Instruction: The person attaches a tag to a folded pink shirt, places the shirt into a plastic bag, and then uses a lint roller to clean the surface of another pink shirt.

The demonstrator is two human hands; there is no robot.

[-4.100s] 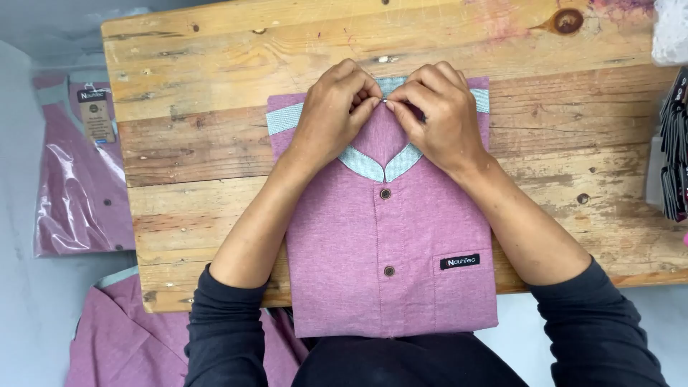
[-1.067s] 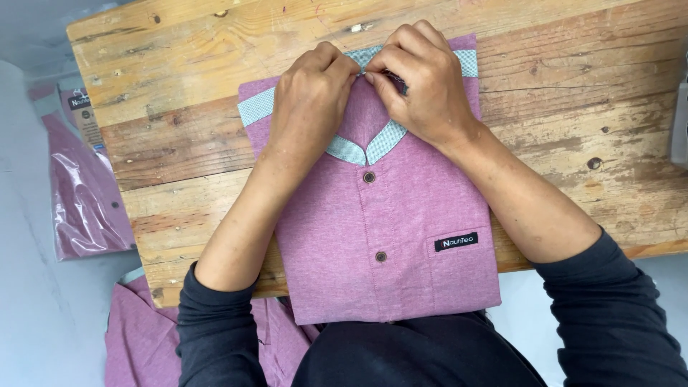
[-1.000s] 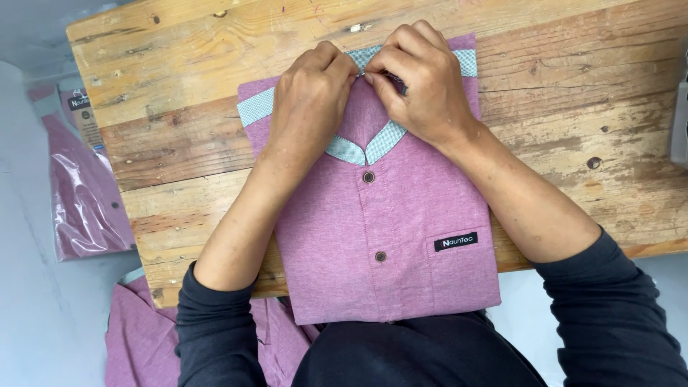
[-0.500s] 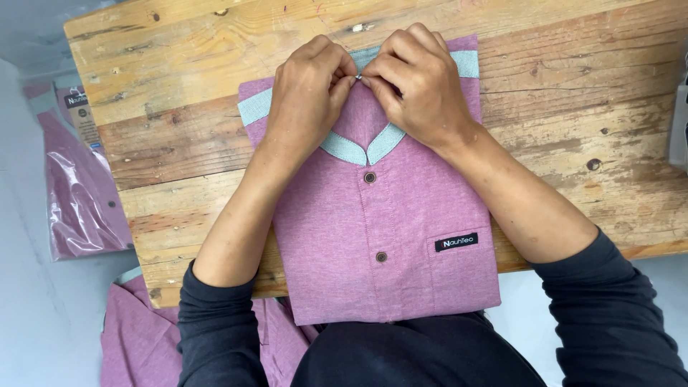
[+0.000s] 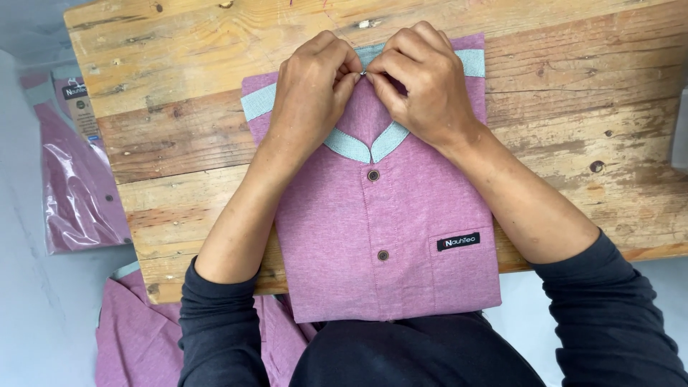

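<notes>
My left hand [image 5: 309, 89] and right hand [image 5: 423, 86] meet at the collar [image 5: 356, 145] of the folded pink shirt [image 5: 390, 215] lying lengthwise toward me on the table [image 5: 573, 93], both pinching a small pin [image 5: 363, 72] between them.

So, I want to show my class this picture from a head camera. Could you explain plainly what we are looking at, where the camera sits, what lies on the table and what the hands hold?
The camera sits on a person's head and looks down, so both arms reach in from the bottom edge. A folded pink shirt with a pale green collar lies on a wooden table. The left hand and right hand meet at the top of the collar, pinching something small and shiny between the fingertips; it is too small to identify. To the left, off the table, lies a bagged pink shirt, and a loose pink garment lies below the table edge.
</notes>
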